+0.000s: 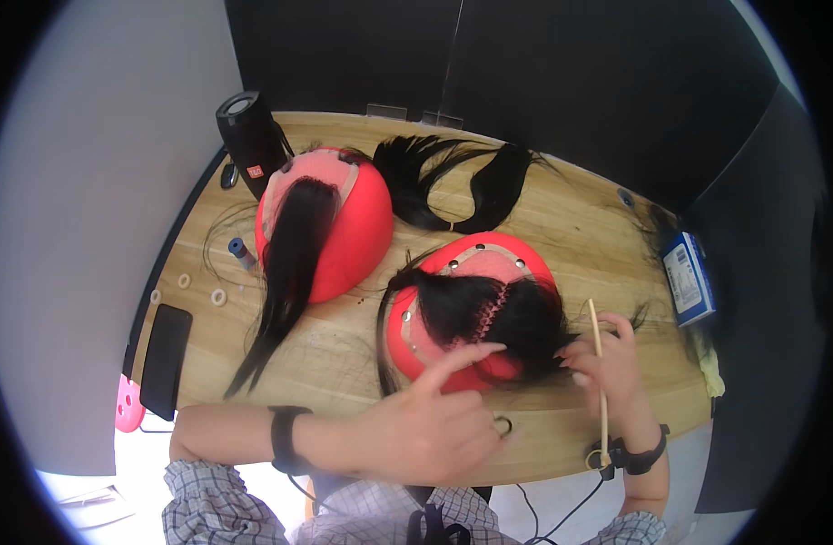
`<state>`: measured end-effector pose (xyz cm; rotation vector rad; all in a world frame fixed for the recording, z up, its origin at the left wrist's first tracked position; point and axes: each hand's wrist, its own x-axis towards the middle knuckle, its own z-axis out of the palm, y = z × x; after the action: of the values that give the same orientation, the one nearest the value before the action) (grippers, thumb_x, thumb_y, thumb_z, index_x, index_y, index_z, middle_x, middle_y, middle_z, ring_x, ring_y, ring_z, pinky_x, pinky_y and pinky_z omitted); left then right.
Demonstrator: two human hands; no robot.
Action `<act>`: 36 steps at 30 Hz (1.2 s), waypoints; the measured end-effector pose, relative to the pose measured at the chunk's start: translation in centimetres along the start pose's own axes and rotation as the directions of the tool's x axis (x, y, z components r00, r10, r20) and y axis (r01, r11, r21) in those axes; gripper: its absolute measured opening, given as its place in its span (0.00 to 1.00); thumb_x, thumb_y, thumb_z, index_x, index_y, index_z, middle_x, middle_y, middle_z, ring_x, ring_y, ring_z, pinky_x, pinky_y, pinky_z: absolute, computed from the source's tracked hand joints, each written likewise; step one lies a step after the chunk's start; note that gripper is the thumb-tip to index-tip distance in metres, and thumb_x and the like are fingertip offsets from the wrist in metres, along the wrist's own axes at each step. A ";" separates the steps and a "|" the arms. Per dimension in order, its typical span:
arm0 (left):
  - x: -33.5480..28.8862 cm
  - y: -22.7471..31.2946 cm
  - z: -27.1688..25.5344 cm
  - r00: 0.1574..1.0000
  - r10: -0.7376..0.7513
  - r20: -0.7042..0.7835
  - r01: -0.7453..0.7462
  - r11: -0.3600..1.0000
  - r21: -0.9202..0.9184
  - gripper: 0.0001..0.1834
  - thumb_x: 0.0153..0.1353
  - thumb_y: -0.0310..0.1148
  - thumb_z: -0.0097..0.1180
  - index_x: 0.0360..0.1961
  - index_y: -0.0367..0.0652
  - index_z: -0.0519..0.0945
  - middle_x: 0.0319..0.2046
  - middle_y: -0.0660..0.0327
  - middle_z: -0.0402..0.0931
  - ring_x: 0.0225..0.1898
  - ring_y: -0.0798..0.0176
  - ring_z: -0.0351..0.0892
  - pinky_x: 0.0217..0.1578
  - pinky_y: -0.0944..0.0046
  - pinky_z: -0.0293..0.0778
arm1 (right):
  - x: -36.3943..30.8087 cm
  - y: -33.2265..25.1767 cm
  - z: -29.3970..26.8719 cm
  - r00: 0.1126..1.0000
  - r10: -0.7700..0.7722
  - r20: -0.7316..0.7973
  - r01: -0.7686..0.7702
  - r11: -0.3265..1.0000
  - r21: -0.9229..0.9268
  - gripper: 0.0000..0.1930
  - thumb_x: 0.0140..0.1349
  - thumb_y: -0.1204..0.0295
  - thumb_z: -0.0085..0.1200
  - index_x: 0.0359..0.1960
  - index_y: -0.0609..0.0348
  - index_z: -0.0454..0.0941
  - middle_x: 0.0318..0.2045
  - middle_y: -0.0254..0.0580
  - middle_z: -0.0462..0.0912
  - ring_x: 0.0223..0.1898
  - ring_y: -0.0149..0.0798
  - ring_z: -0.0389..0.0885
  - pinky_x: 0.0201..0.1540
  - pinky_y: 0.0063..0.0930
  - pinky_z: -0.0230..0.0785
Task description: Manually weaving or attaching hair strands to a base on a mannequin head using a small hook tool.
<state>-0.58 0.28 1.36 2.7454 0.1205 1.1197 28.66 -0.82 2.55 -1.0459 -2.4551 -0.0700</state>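
Left hand (434,422): low centre of frame, index finger stretched out and pressing the black hair on the near red wig block (475,309), other fingers curled in.
Right hand (611,363): lower right, fingers pinched shut around a thin wooden stick (599,363) at the hair's edge.
Second red wig block (330,222): upper left, hair trailing down.
Loose black hair bundle (462,186): top centre on the wooden table (580,227).

Speaker (251,145) behind left wig block (335,227)
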 end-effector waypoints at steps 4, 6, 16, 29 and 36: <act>0.0 -1.0 -0.1 0.998 -0.052 0.029 0.046 0.983 0.179 0.04 0.51 0.25 0.57 0.24 0.38 0.75 0.19 0.65 0.59 0.24 0.65 0.65 0.61 0.37 0.67 | -1.6 2.0 -0.8 0.965 0.259 0.044 -0.259 0.966 -0.006 0.10 0.64 0.71 0.46 0.27 0.54 0.79 0.34 0.40 0.85 0.41 0.46 0.80 0.59 0.50 0.62; -0.2 -1.2 0.2 0.999 -0.027 0.018 0.023 0.975 0.223 0.04 0.50 0.25 0.57 0.23 0.38 0.75 0.19 0.65 0.59 0.24 0.65 0.65 0.60 0.38 0.67 | -2.1 3.0 -1.3 0.953 0.301 -0.040 -0.304 0.948 -0.094 0.10 0.65 0.72 0.47 0.28 0.56 0.80 0.35 0.42 0.85 0.44 0.48 0.79 0.59 0.48 0.63; -0.2 -1.0 0.3 1.000 0.000 0.030 -0.012 0.927 0.375 0.08 0.52 0.27 0.58 0.20 0.38 0.74 0.17 0.65 0.57 0.22 0.64 0.63 0.57 0.43 0.70 | 2.2 -2.3 -4.6 0.879 0.324 -0.351 -0.374 0.923 -0.086 0.05 0.54 0.81 0.60 0.31 0.59 0.78 0.41 0.43 0.87 0.54 0.49 0.77 0.65 0.48 0.59; -0.7 -1.2 0.4 0.997 -0.006 0.078 -0.024 0.927 0.375 0.07 0.53 0.28 0.56 0.21 0.36 0.76 0.16 0.63 0.60 0.22 0.63 0.66 0.59 0.44 0.70 | 8.3 -6.3 -1.5 0.972 0.215 -0.090 -0.187 0.950 0.250 0.15 0.50 0.77 0.67 0.42 0.58 0.81 0.52 0.47 0.82 0.59 0.53 0.77 0.66 0.50 0.62; -1.3 -1.6 0.9 0.998 0.010 0.055 -0.025 0.957 0.288 0.06 0.49 0.28 0.56 0.21 0.38 0.73 0.17 0.63 0.63 0.23 0.63 0.70 0.59 0.49 0.70 | 8.1 -5.5 0.3 0.980 0.199 -0.018 -0.186 0.944 0.273 0.15 0.50 0.77 0.66 0.42 0.58 0.82 0.55 0.46 0.81 0.61 0.52 0.74 0.67 0.50 0.60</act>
<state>-0.94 1.53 -0.44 3.0341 0.2739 1.1103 19.83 0.78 6.53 -1.1391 -2.2302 0.2942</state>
